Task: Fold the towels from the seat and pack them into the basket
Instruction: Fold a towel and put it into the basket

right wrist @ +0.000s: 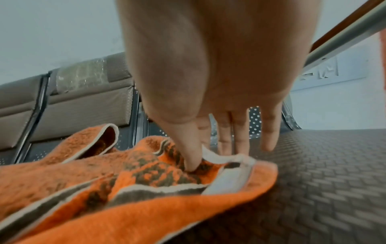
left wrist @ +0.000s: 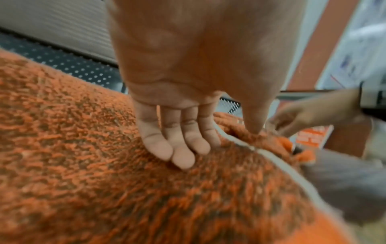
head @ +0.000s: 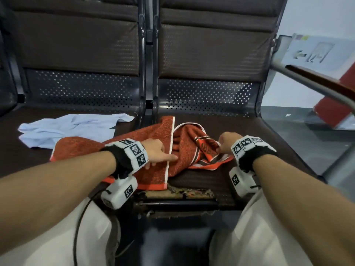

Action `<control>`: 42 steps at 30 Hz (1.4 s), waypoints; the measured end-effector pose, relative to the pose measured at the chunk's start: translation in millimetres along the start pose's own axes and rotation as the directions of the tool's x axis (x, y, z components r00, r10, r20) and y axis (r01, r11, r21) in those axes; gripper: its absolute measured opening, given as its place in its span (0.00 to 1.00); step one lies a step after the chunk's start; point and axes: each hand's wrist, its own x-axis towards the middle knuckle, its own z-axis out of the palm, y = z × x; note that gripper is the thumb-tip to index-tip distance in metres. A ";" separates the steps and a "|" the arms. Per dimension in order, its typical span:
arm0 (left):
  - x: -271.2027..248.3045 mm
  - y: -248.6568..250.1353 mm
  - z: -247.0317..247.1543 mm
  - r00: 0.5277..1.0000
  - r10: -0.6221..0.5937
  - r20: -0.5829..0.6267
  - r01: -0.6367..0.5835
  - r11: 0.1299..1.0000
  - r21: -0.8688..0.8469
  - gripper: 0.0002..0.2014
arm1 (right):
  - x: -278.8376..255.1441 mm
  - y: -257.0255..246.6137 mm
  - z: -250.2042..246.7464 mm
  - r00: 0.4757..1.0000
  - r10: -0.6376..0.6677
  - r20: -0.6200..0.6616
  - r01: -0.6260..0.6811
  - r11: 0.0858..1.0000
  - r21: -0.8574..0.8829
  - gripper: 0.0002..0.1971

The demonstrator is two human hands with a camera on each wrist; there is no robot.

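Note:
An orange towel (head: 134, 146) with a white hem lies crumpled across two dark seats, its right part bunched with a brown-striped end. My left hand (head: 157, 150) rests on it beside the white hem. Its fingers (left wrist: 179, 148) lie straight on the pile and the thumb presses near the hem. My right hand (head: 223, 144) pinches the towel's striped right edge between thumb and index finger (right wrist: 192, 161), the other fingers straight. A light blue towel (head: 67, 129) lies loose on the left seat. No basket is in view.
The seat backs rise behind, with a metal divider (head: 148, 73) between them. A metal and wood armrest (head: 307, 79) slants along the right. The right seat's front edge (head: 182, 194) is torn. My knees are below it.

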 end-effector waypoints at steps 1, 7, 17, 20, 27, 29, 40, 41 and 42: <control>-0.7 2.9 2.8 1.000 -0.007 -0.013 0.008 0.996 0.089 0.27 | -0.8 -1.0 1.0 1.000 0.017 -0.011 -0.017 1.000 -0.002 0.17; -3.8 6.8 -6.3 0.998 -0.013 0.062 0.006 0.994 0.107 0.14 | -8.5 -14.5 -20.4 0.983 0.005 -0.186 0.048 0.960 0.276 0.17; -36.2 -3.7 -79.0 0.869 -0.007 -0.495 -0.283 0.813 -0.509 0.11 | -45.6 -57.8 -62.6 0.748 -0.171 -0.642 0.663 0.249 0.706 0.09; -53.1 -4.5 -91.1 0.827 -0.023 -0.562 -0.405 0.668 -0.624 0.09 | -51.7 -76.0 -60.0 0.642 -0.389 -0.661 0.765 0.263 0.588 0.15; -78.4 -11.9 -88.3 0.867 0.142 -0.478 -0.429 0.700 -0.571 0.14 | -47.2 -111.8 -39.5 0.670 -0.599 -0.438 0.738 0.474 0.481 0.18; -79.5 -16.9 -86.0 0.877 0.162 -0.452 -0.425 0.699 -0.575 0.12 | -43.6 -117.5 -39.6 0.682 -0.600 -0.419 0.723 0.466 0.510 0.05; -60.9 -57.4 -75.4 0.854 0.048 -0.518 -0.360 0.774 -0.522 0.06 | -20.4 -105.8 -47.3 0.853 -0.268 -0.447 0.520 0.381 0.764 0.13; -60.3 -57.3 -75.5 0.843 0.036 -0.536 -0.366 0.769 -0.524 0.06 | -19.0 -106.0 -47.3 0.853 -0.260 -0.452 0.521 0.386 0.761 0.12; -60.0 -56.9 -75.8 0.833 0.029 -0.552 -0.373 0.766 -0.523 0.06 | -17.6 -105.9 -47.4 0.856 -0.246 -0.454 0.516 0.386 0.765 0.11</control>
